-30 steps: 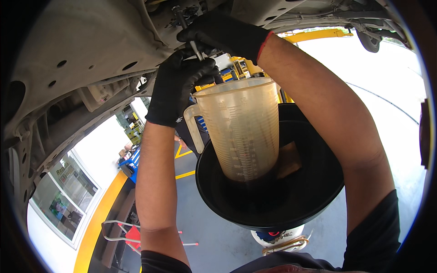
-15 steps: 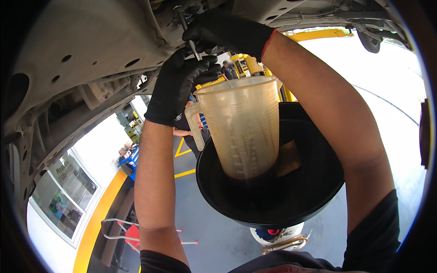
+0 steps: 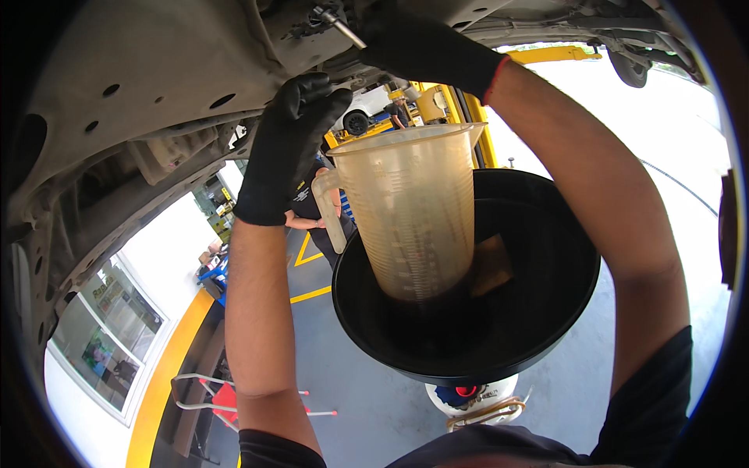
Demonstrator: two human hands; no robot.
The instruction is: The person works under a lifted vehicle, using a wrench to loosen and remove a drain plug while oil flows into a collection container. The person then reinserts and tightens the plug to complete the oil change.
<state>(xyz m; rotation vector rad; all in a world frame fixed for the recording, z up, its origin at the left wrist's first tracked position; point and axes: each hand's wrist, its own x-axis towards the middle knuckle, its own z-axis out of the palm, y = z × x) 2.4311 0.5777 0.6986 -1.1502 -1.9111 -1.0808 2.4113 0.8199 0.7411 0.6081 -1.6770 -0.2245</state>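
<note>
Overhead, my right hand [image 3: 425,51], in a black glove with a red cuff, grips the handle end of a silver wrench [image 3: 343,30]. The wrench's head meets a dark fitting on the underside of a raised vehicle [image 3: 172,54]. My left hand [image 3: 292,148], also black-gloved, is raised just below and left of the wrench, apart from it, its fingers loosely bent with nothing in them. Beneath both hands stands a translucent, stained measuring jug [image 3: 409,210] with its handle to the left. It sits in a wide black drain pan [image 3: 538,327].
A brownish flat piece [image 3: 491,265] lies in the pan beside the jug. The pan tops a white drum-like base [image 3: 476,402]. Ahead are a person [image 3: 312,207], a yellow lift [image 3: 452,109] and another vehicle [image 3: 363,109]. A red-seated metal frame [image 3: 225,399] stands lower left.
My left hand has come off the wrench and dropped slightly left. My right hand has moved right, swinging the wrench's handle end up and to the right.
</note>
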